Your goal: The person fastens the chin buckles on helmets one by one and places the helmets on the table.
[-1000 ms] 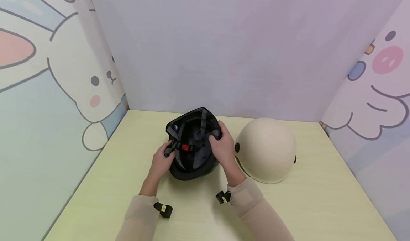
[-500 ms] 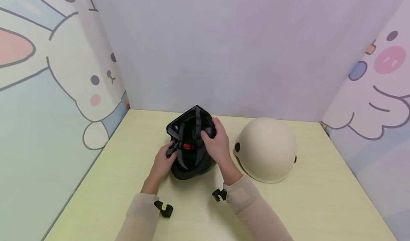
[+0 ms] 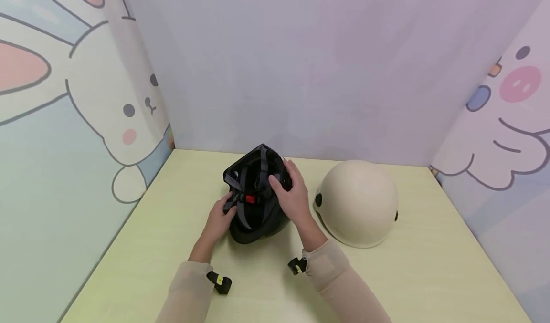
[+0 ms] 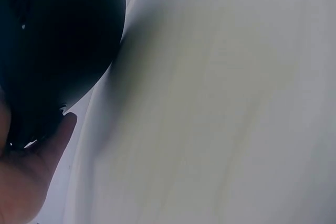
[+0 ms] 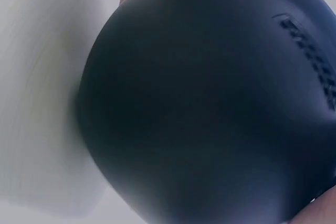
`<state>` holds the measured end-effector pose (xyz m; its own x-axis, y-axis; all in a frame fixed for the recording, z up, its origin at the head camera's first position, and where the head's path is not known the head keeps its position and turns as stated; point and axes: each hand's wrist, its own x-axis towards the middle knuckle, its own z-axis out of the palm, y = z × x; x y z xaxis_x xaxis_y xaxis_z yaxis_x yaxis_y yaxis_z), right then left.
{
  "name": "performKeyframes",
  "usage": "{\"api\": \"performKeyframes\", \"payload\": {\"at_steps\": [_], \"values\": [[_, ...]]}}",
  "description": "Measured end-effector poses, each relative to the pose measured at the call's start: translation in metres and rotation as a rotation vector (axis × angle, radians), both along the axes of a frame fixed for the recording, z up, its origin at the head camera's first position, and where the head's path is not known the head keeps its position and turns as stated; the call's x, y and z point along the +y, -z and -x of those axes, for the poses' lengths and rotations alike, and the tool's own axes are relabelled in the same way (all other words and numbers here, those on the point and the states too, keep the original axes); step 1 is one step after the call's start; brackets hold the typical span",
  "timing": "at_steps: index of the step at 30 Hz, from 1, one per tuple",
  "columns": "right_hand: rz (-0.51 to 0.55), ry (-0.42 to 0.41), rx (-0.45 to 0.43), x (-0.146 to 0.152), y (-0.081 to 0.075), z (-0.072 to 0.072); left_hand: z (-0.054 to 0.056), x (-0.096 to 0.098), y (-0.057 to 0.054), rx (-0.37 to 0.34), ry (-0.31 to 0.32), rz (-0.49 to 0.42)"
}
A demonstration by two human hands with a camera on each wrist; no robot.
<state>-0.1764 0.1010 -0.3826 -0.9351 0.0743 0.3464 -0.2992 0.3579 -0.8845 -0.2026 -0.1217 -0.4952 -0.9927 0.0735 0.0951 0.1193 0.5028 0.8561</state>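
Observation:
A black helmet lies upside down on the table, its hollow inside facing up. Grey straps and a red buckle show in its opening. My left hand grips the left rim, thumb and fingers on either side of it. On the opposite rim, my right hand holds on with fingers along the outside and thumb over the edge. The left wrist view has the dark shell above the left thumb. In the right wrist view the rounded shell, with a vent strip, fills most of the picture.
A cream helmet sits dome up on the pale yellow table, just right of my right hand. A plain curtain-like backdrop rises behind the table's back edge. Cartoon-printed walls flank both sides.
The black helmet has turned and tilted slightly, its right rim shifting left along with my right hand. My left hand has kept its hold nearly in place. The cream helmet stays put.

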Motion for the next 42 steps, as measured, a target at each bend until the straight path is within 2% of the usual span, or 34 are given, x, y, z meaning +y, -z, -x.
{"api": "performKeyframes", "payload": {"at_steps": [6,19,23,27,31,35,37,42], "values": [[0.030,-0.030,0.056,0.009,0.014,0.002,-0.001,0.001,0.001,-0.013,-0.011,0.001],[0.172,-0.069,-0.048,0.023,0.041,0.011,-0.001,-0.004,0.006,-0.005,-0.014,-0.009],[0.171,-0.084,-0.076,0.021,0.043,0.014,-0.001,-0.003,0.006,0.001,-0.022,-0.007],[0.155,-0.078,-0.086,0.018,0.033,0.008,-0.004,-0.003,0.003,-0.004,-0.039,0.000],[0.154,-0.073,-0.086,0.014,0.015,-0.005,-0.012,0.000,-0.009,0.031,-0.071,0.032],[0.150,-0.071,-0.081,0.011,0.006,-0.012,-0.023,0.008,-0.034,0.125,-0.101,0.064],[0.144,-0.064,-0.075,0.011,0.005,-0.012,-0.028,0.016,-0.049,0.188,-0.080,0.064],[0.132,-0.051,-0.066,0.012,0.003,-0.012,-0.038,0.039,-0.084,0.306,0.023,0.020]]}}
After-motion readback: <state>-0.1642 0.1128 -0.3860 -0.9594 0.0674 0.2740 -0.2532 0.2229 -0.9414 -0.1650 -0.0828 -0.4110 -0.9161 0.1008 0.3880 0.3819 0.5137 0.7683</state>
